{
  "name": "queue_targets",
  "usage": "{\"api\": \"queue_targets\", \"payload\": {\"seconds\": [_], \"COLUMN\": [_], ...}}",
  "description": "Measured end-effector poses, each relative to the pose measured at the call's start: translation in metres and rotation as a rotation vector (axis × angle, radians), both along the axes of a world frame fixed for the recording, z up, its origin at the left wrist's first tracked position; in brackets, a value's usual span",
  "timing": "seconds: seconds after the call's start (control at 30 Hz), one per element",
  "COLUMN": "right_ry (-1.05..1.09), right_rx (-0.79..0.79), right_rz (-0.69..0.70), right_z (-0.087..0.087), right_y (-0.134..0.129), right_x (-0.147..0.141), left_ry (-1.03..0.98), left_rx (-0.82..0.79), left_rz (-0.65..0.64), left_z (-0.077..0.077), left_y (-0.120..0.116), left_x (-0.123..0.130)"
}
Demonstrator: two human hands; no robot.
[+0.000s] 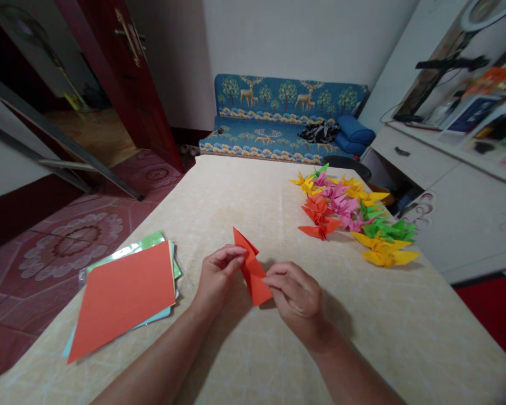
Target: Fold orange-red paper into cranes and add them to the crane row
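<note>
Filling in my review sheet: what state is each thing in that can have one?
Held paper: partly folded
Left hand: pinching held paper
Right hand: pinching held paper
Top sheet: unfolded, flat
Paper cranes: folded, grouped together
Door: open
Drawer: shut
Cloth: crumpled

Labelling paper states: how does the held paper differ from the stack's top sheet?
The folded piece is narrow; the top sheet is broad and unfolded. The folded piece is held by left hand and right hand; the top sheet lies on the stack. Both are orange-red.
</note>
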State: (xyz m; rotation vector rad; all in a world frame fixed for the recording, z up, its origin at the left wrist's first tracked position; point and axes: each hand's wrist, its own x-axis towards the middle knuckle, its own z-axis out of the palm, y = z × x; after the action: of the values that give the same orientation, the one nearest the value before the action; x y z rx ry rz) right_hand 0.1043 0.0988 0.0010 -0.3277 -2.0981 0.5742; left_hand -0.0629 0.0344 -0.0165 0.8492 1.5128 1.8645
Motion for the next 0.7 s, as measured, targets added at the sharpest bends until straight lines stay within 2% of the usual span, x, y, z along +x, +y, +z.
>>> {"api": "queue_targets", "payload": {"seconds": [0.27,0.47,0.57,0.7], "right_ry": [-0.020,-0.010,-0.001,0.040], "right_rx": [0.057,0.075,-0.022,-0.346], "right_rz": [0.046,0.100,0.153,0.143], "right_z": [0.003,0.003,0.007,0.010], "right_y": [-0.007,-0.009,-0.012,-0.019], "right_x": [0.000,0.001,0.001,-0.003], "left_ry": [-0.238,-0.460,-0.489,-0.515], "left_rx": [-0.002,0.002,0.019,0.025], "left_rz": [-0.043,-0.133,-0.176,-0.301], "left_z": [-0.006,-0.003,0.000,0.003], "left_y": [0.001,0.001,-0.001,-0.003], "left_x": [0.001,0.002,0.003,0.006]}}
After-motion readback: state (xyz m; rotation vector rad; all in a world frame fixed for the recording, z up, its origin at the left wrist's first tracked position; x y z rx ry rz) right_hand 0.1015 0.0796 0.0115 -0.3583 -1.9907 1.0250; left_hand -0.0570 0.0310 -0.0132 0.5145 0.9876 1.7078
